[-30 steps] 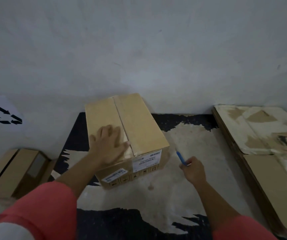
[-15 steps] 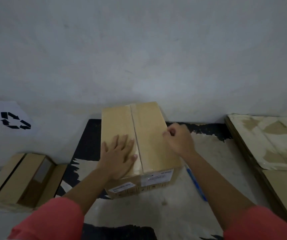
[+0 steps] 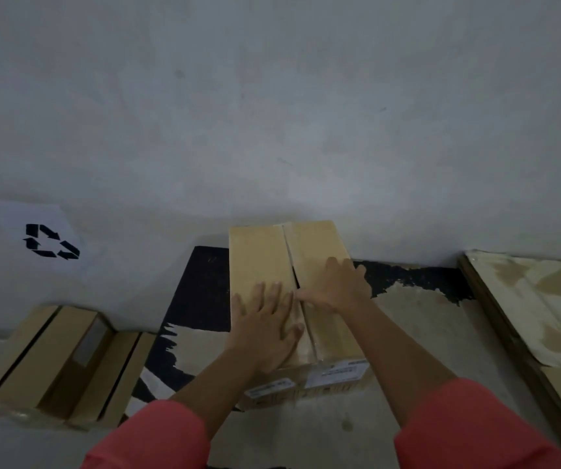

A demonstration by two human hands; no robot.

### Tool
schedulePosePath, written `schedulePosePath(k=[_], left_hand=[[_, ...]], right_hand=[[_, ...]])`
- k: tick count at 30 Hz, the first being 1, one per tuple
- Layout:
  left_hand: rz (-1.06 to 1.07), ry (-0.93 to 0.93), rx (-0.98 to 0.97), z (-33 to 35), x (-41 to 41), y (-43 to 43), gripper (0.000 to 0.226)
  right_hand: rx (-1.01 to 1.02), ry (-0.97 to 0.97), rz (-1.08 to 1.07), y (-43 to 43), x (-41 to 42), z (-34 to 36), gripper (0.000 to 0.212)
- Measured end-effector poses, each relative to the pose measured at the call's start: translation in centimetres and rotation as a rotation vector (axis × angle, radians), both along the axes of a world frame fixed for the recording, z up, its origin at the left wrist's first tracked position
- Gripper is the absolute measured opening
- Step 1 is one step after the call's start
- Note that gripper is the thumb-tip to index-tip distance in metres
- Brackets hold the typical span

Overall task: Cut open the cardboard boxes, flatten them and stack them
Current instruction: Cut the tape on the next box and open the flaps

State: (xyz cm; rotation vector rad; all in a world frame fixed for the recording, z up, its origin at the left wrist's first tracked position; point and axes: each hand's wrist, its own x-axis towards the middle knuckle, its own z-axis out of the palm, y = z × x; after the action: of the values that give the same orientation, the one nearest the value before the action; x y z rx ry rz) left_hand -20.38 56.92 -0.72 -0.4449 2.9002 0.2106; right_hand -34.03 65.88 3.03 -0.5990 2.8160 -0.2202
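A brown cardboard box [image 3: 316,248] stands on the worn black mat against the wall, with white labels on its near side. Its top seam has a dark gap between the two flaps near the middle. My left hand [image 3: 265,326] lies flat on the left flap with fingers spread. My right hand [image 3: 333,286] rests on the right flap, its thumb reaching toward the seam gap. Neither hand holds anything; the blue cutter is out of sight.
Several cardboard boxes [image 3: 52,363] stand on the floor at the left. A stack of flattened, torn cardboard [image 3: 543,316] lies at the right. A sheet with a recycling symbol [image 3: 50,241] hangs on the grey wall. The mat [image 3: 201,292] lies under the box.
My right hand let go of the blue cutter, which lay on the mat half a second ago, and moved onto the box's right flap. The view shifted closer; the left hand stayed flat.
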Motion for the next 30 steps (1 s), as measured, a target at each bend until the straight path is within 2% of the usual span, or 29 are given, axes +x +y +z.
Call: schedulePosePath(k=[3, 7, 9, 11, 13, 15, 17, 18, 19, 20, 22, 23, 25, 27, 30], left_hand=[[-0.024, 0.016, 0.027, 0.4, 0.2, -0.4, 0.07], [0.001, 0.078, 0.14, 1.4, -0.3, -2.0, 0.08], [0.132, 0.104, 0.184, 1.8, -1.0, -1.8, 0.097], [0.286, 0.048, 0.196, 2.5, -1.7, -1.0, 0.116], [0.332, -0.011, 0.214, 3.1, -2.2, -0.6, 0.12], [0.346, 0.026, 0.347, 4.1, -2.4, -1.2, 0.117], [0.349, 0.097, 0.567, 6.2, -2.0, -2.6, 0.103], [0.352, 0.141, 0.654, 7.3, -1.6, -3.3, 0.087], [0.356, 0.18, 0.73, 8.3, -1.1, -4.1, 0.073], [0.359, 0.208, 0.794, 8.9, -0.9, -5.0, 0.068], [0.346, 0.258, 0.868, 10.1, -0.1, -6.6, 0.089], [0.327, 0.292, 0.848, 10.6, 0.4, -7.3, 0.09], [0.27, 0.292, 0.75, 11.1, 1.6, -8.5, 0.088], [0.289, 0.218, 0.575, 11.3, 2.7, -10.0, 0.091], [0.348, -0.074, -0.059, 9.7, 4.1, -12.1, 0.094]], right_hand=[[-0.21, -0.092, -0.059, 0.8, -0.5, 1.1, 0.089], [-0.679, -0.323, -0.19, 3.4, -1.4, 2.9, 0.048], [-0.79, -0.481, -0.222, 5.2, -1.7, 3.9, 0.04], [-0.872, -0.623, -0.251, 7.2, -2.1, 4.8, 0.044], [-0.951, -0.686, -0.34, 9.1, -2.7, 5.7, 0.039], [-0.991, -0.647, -0.429, 10.9, -3.5, 6.2, 0.028], [-0.95, -0.46, -0.444, 12.4, -4.7, 6.2, 0.015], [-0.891, -0.341, -0.429, 12.9, -5.2, 6.0, 0.01], [-0.795, -0.212, -0.401, 13.4, -5.7, 5.7, 0.008], [-0.69, -0.094, -0.363, 13.8, -6.1, 5.4, 0.009], [-0.501, 0.088, -0.258, 14.0, -6.6, 4.6, 0.011], [-0.398, 0.174, -0.198, 13.9, -6.7, 4.0, 0.014], [-0.138, 0.331, -0.086, 13.3, -6.4, 2.8, 0.021], [0.058, 0.39, -0.023, 12.2, -5.7, 1.8, 0.027], [0.034, 0.312, -0.009, 11.0, -4.9, 0.4, 0.031]])
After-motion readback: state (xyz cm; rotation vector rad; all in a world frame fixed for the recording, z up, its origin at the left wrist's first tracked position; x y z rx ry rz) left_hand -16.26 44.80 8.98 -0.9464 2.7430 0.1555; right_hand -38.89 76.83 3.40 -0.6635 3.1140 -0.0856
